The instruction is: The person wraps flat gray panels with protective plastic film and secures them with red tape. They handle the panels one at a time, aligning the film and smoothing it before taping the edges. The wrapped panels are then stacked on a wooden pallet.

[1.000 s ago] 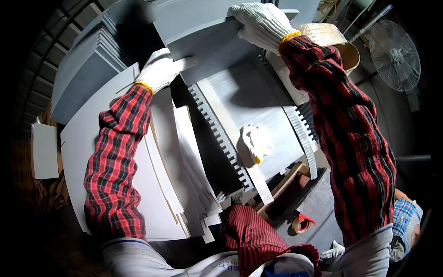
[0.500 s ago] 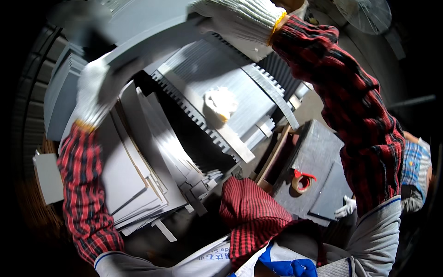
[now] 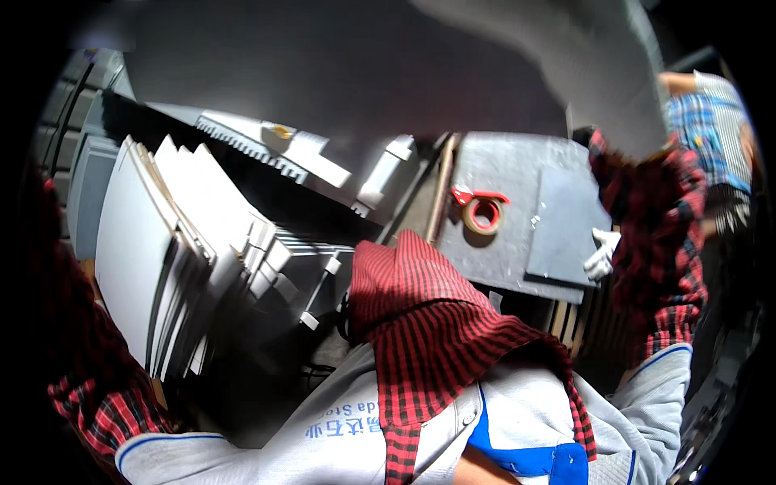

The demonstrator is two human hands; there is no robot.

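Note:
A large grey sheet (image 3: 364, 73) fills the top of the view, blurred and lifted close over my head. Neither hand shows. My left sleeve (image 3: 89, 396) in red plaid climbs the left edge, and my right sleeve (image 3: 655, 242) climbs the right side toward the sheet. Below the sheet lies a grey strip with a toothed edge (image 3: 250, 141). At the left, a stack of white and grey boards (image 3: 153, 250) leans on edge.
A roll of tan tape in a red dispenser (image 3: 483, 212) lies on a grey slab (image 3: 517, 170). A co-worker's white-gloved hand (image 3: 602, 252) touches a darker board (image 3: 566, 226) on that slab. The co-worker in blue plaid (image 3: 711, 121) stands at the far right.
The grey sheet has gone up and over my head, taking both gloved hands out of sight. The view has swung down and to the right, toward the slab with the tape.

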